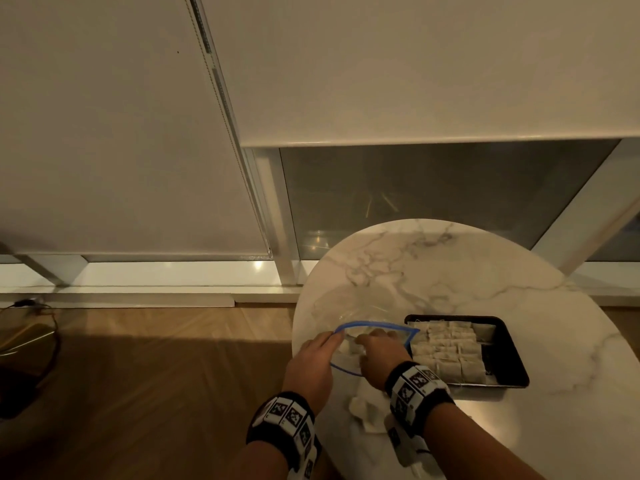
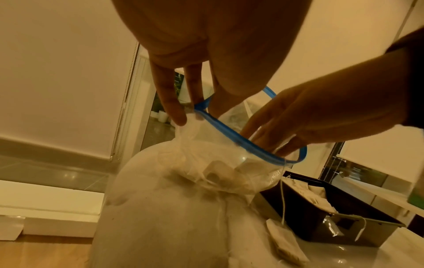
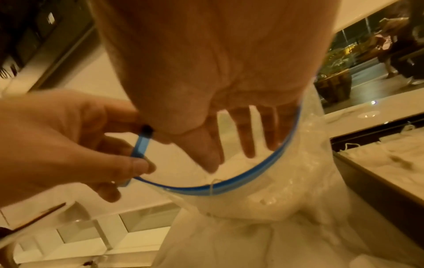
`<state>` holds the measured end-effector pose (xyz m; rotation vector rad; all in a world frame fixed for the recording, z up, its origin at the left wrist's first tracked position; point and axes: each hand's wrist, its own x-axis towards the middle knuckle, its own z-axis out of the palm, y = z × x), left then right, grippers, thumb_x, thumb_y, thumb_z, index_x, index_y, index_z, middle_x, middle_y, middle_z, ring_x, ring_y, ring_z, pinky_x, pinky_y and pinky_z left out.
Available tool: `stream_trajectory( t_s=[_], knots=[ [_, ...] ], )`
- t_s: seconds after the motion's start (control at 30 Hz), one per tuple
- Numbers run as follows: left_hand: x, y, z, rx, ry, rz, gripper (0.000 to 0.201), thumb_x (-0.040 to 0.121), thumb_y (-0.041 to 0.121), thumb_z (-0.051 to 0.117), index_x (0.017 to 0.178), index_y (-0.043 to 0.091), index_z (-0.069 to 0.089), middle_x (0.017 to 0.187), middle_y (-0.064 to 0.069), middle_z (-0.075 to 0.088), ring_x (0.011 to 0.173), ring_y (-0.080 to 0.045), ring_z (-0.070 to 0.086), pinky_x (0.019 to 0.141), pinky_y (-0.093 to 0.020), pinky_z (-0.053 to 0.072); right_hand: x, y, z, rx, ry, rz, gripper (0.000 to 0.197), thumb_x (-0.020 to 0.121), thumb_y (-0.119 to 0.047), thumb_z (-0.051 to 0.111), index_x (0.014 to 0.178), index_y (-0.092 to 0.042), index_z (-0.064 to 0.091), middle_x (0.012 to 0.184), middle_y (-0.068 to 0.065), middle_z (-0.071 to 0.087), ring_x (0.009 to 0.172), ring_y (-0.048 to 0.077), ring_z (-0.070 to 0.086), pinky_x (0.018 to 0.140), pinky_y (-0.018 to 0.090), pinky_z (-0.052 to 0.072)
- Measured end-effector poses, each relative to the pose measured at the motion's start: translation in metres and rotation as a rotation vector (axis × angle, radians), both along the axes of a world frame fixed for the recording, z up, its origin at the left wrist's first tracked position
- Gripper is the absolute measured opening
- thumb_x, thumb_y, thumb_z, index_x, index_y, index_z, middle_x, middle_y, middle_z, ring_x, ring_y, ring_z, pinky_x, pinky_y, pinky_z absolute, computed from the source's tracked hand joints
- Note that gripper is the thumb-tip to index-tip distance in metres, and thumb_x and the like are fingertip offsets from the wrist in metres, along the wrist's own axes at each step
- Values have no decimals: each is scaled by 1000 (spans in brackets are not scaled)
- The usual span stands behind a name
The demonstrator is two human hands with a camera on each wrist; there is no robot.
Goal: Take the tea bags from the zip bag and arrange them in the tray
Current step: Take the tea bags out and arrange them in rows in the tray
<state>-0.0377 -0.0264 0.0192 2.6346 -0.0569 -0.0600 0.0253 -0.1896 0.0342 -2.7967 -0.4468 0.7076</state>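
Observation:
A clear zip bag with a blue rim (image 1: pixel 377 324) stands open on the round marble table (image 1: pixel 450 271), several tea bags inside it (image 2: pixel 220 168). My left hand (image 1: pixel 334 336) pinches the rim's left corner (image 3: pixel 140 148) and holds the mouth up. My right hand (image 1: pixel 367 337) reaches into the mouth, its fingers (image 3: pixel 247 143) straight and spread with nothing between them. Right of the bag lies a black tray (image 1: pixel 504 358), its left part filled with rows of tea bags (image 1: pixel 446 348). A tea bag string hangs over the rim (image 2: pixel 283 190).
Loose tea bags (image 1: pixel 367 410) lie on the table near its front edge, between my wrists. The tray's near wall (image 2: pixel 344 230) stands close to the bag. Bare marble stretches behind and right of the tray. Wooden floor (image 1: pixel 156 375) lies to the left.

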Motion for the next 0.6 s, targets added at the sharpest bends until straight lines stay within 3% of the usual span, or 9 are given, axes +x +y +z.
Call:
stream_trajectory(
  t_s=[0.07, 0.23, 0.4, 0.5, 0.6],
  knots=[
    [2, 0, 1, -8, 3, -17, 65, 91, 0, 45, 148, 30, 40, 145, 11, 47, 125, -15, 50, 103, -32, 46, 10, 4, -4, -154, 102, 47, 56, 93, -35, 49, 147, -32, 34, 149, 8, 39, 135, 34, 38, 110, 46, 34],
    [-1, -4, 1, -16, -18, -59, 64, 91, 0, 47, 149, 27, 40, 145, 9, 46, 126, -14, 48, 105, -29, 44, 24, 15, -20, -216, 299, 90, 78, 85, -44, 61, 151, -39, 20, 149, -1, 43, 131, 24, 46, 106, 40, 42],
    [-1, -3, -8, -22, -22, -93, 52, 95, 13, 49, 143, 31, 43, 138, 11, 50, 120, -12, 52, 101, -31, 48, 28, 20, -36, -151, 387, 34, 68, 88, -29, 68, 148, -27, 35, 142, 1, 49, 127, 24, 50, 103, 37, 44],
    [-3, -1, -12, -34, -39, -97, 44, 97, 20, 50, 140, 31, 47, 133, 11, 53, 113, -12, 56, 97, -32, 50, 27, 21, -46, -188, 402, 69, 65, 86, -32, 69, 143, -27, 41, 144, 0, 48, 127, 24, 49, 103, 37, 43],
    [-5, 1, -25, -42, -36, -125, 49, 94, 11, 51, 139, 30, 47, 131, 10, 55, 110, -14, 57, 94, -33, 52, 32, 23, -48, -83, 475, 63, 36, 92, -19, 61, 127, -22, 55, 123, 0, 56, 106, 21, 53, 90, 29, 42]
  ],
)
